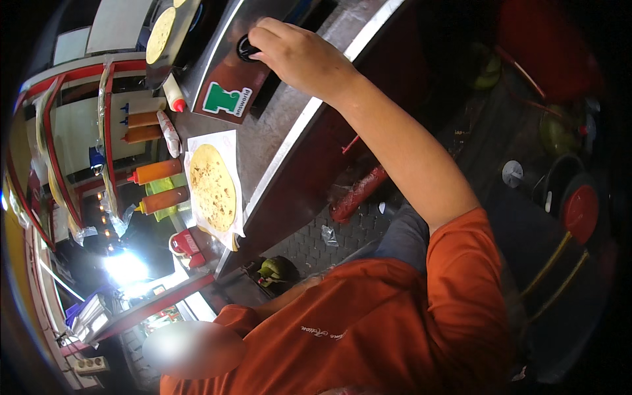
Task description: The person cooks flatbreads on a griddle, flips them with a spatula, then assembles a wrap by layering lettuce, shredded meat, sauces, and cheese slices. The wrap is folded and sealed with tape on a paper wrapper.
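Note:
My right hand (281, 44) reaches to the front panel of a cooking appliance, its thumb and fingers closed around a black round knob (245, 48). The panel (217, 81) has a green-and-white sticker. Beyond it, a pale round flatbread (161, 35) lies on a dark cooking plate (174, 47). Beside the appliance, a flatbread with brown bits (213, 187) lies on white printed paper (228, 143) near the counter's edge. My left forearm (291, 298) shows low in the view, but my left hand is hidden behind my orange shirt.
Squeeze bottles of sauce (158, 171) stand along the counter's far side, near a red holder (187, 247). A metal-edged counter (281, 150) runs before me. A red-framed glass guard (112, 128) rises beyond it. A red stool (581, 212) stands behind me.

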Demonstrator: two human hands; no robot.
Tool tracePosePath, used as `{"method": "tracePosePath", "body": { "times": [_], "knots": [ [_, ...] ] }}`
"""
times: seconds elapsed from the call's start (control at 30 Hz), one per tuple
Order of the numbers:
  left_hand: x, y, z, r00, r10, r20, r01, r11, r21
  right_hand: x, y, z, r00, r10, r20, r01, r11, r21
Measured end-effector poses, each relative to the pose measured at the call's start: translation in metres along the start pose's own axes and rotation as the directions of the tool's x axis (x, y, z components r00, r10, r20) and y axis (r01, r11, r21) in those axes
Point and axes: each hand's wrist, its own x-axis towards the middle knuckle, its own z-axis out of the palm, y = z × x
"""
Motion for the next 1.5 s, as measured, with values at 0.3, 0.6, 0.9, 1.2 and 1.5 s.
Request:
{"method": "tracePosePath", "body": {
  "times": [0.3, 0.6, 0.9, 1.2, 1.5],
  "knots": [
    [-0.003, 0.013, -0.002, 0.999, 0.026, 0.027, -0.028, 0.997, 0.070, -0.002, -0.002, 0.003, 1.000, 0.012, -0.026, -0.013, 0.999, -0.031],
    [-0.042, 0.120, -0.054, 0.790, 0.415, 0.450, -0.377, 0.909, -0.176, -0.001, -0.028, -0.022, 0.959, 0.243, -0.146, -0.188, 0.930, 0.315],
    [-0.137, 0.255, -0.179, 0.222, 0.382, -0.897, -0.627, -0.649, -0.431, -0.037, -0.236, 0.006, 0.946, -0.114, 0.303, -0.097, 0.793, 0.602],
    [-0.082, 0.166, -0.269, 0.237, -0.405, -0.883, -0.866, -0.499, -0.004, -0.035, -0.221, 0.055, 0.388, -0.651, 0.652, -0.472, 0.467, 0.748],
    [0.085, 0.102, -0.445, 0.223, -0.167, -0.960, -0.895, 0.355, -0.269, -0.055, -0.244, 0.099, 0.264, -0.309, 0.914, -0.647, 0.646, 0.406]
  ]
}}
